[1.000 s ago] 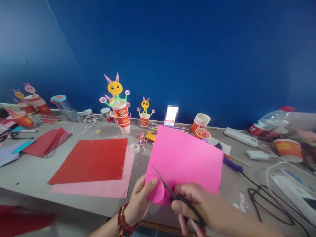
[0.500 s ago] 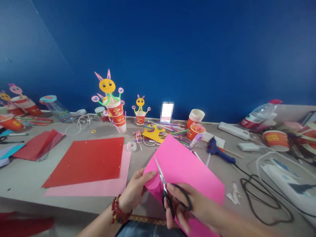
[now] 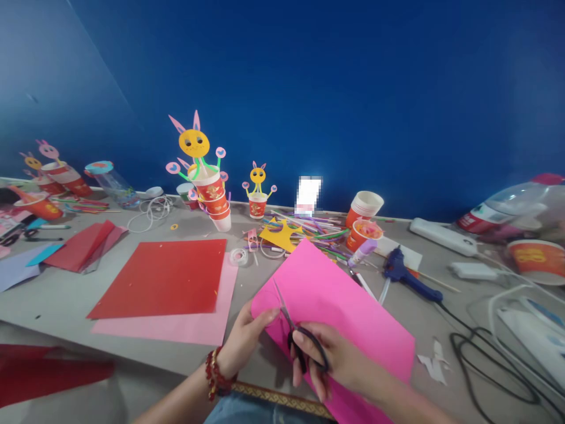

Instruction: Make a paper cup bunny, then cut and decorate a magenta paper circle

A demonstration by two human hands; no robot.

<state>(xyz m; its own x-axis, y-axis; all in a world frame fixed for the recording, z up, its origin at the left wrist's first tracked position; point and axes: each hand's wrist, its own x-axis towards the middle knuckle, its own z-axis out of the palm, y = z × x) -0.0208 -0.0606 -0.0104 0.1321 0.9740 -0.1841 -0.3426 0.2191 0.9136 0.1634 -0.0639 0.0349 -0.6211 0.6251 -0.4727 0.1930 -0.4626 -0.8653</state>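
Note:
A large bright pink sheet (image 3: 344,300) is held up above the table's front edge. My left hand (image 3: 251,330), with a red bead bracelet at the wrist, pinches its left corner, thumb on top, beside a drawn round outline. In my right hand (image 3: 320,356) are black-handled scissors (image 3: 289,321), fingers through the loops. The blades lie on the pink sheet just right of my left thumb, pointing up and left, and look nearly closed.
Left lies a red sheet (image 3: 163,280) over a light pink one (image 3: 207,330). Behind stand decorated stacked cups (image 3: 214,197) and a small cup figure (image 3: 258,203). At right are a blue glue gun (image 3: 408,277), its black cable, a power strip (image 3: 444,237) and paper scraps (image 3: 435,365).
The scissors' handles have come closer together as my right hand closed. The pink corner in my left hand lies flatter, and the view has shifted slightly.

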